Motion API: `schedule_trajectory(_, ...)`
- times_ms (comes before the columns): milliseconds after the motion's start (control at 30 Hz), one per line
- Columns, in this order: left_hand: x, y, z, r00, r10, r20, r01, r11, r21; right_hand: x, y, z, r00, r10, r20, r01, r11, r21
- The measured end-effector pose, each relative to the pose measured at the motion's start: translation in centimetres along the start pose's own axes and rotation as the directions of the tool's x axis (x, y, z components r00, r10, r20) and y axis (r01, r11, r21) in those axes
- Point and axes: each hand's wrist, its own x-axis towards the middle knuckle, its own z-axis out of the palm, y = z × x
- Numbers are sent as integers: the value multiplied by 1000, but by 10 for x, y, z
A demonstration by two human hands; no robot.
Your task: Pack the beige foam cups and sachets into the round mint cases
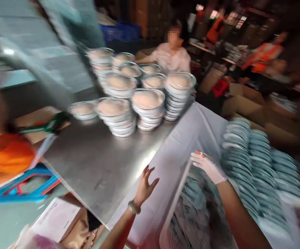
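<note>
My left hand [146, 188], bare with a bracelet at the wrist, is raised near the border of the metal tabletop and the white cloth [162, 166]. Its fingers are apart and nothing is in them. My right hand [208, 167] wears a white glove with some fingertips bare. Its fingers stretch out, holding nothing, over a white-rimmed bin [175, 204] of flat printed packets [191, 197]. Right of that hand lean rows of stacked pale teal packs [258, 166], blurred. Farther off stand stacks of round white containers [118, 119] with clear covers and peach-coloured contents.
The metal table [100, 166] spans the middle. A person [174, 55] is behind the container stacks; another in orange [7, 155] is at the left. Open cardboard boxes [251, 103] stand at the right. A white box [56, 218] lies lower left, near a blue frame [30, 188].
</note>
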Motion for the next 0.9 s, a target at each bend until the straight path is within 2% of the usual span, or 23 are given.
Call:
schedule_trajectory(33, -35, 1, 11, 997, -33, 64, 32, 999, 19, -31, 3, -44, 983, -2, -183, 4, 1000, 15)
schedule_trajectory(67, -65, 5, 19, 992, -36, 120, 32, 999, 36, -64, 7, -86, 918, 6, -396, 13, 999, 45)
schedule_trajectory(100, -89, 12, 24, 986, -17, 167, 8, 999, 52, -98, 12, -125, 801, 27, -598, 31, 996, 85)
schedule_trajectory(133, -107, 22, 29, 976, 30, 215, -44, 997, 61, -133, 20, -160, 654, 57, -755, 63, 990, 129)
schedule_trajectory(167, -122, 35, 34, 960, 96, 264, -117, 991, 66, -167, 30, -191, 522, 95, -847, 87, 983, 164)
schedule_trajectory(200, -133, 49, 39, 935, 170, 311, -200, 977, 69, -199, 42, -216, 440, 122, -890, 86, 980, 177)
schedule_trajectory(233, -143, 63, 44, 905, 237, 354, -280, 957, 74, -230, 56, -236, 410, 136, -902, 59, 983, 175)
schedule_trajectory(267, -153, 76, 50, 873, 294, 390, -352, 932, 85, -257, 72, -251, 412, 141, -900, 16, 987, 162)
schedule_trajectory(333, -177, 96, 61, 813, 365, 453, -462, 879, 121, -300, 104, -273, 450, 120, -885, -77, 992, 96)
schedule_trajectory(400, -209, 105, 76, 750, 387, 537, -532, 835, 141, -321, 131, -292, 495, 55, -867, -136, 991, -15)
schedule_trajectory(433, -228, 107, 86, 709, 388, 589, -563, 814, 142, -321, 140, -302, 529, -3, -848, -155, 983, -100)
schedule_trajectory(500, -267, 109, 115, 620, 383, 685, -636, 757, 152, -301, 148, -323, 650, -163, -742, -166, 923, -348)
schedule_trajectory(567, -299, 113, 155, 557, 372, 743, -727, 651, 219, -255, 139, -336, 774, -349, -529, -73, 780, -622)
schedule_trajectory(633, -318, 120, 201, 554, 342, 759, -786, 517, 340, -197, 119, -335, 834, -489, -256, 81, 567, -820)
schedule_trajectory(667, -321, 125, 223, 571, 317, 757, -791, 459, 404, -168, 106, -330, 835, -530, -151, 139, 467, -873)
schedule_trajectory(700, -321, 129, 243, 595, 288, 750, -784, 412, 464, -143, 94, -323, 848, -526, -72, 161, 384, -909)
schedule_trajectory(733, -318, 133, 260, 621, 257, 740, -770, 377, 515, -121, 83, -315, 866, -498, -46, 144, 335, -931)
schedule_trajectory(800, -310, 138, 287, 659, 200, 725, -741, 334, 582, -93, 70, -301, 887, -459, -44, 110, 304, -946)
schedule_trajectory(900, -305, 136, 307, 690, 160, 706, -711, 339, 617, -80, 72, -294, 878, -475, -65, 110, 331, -937)
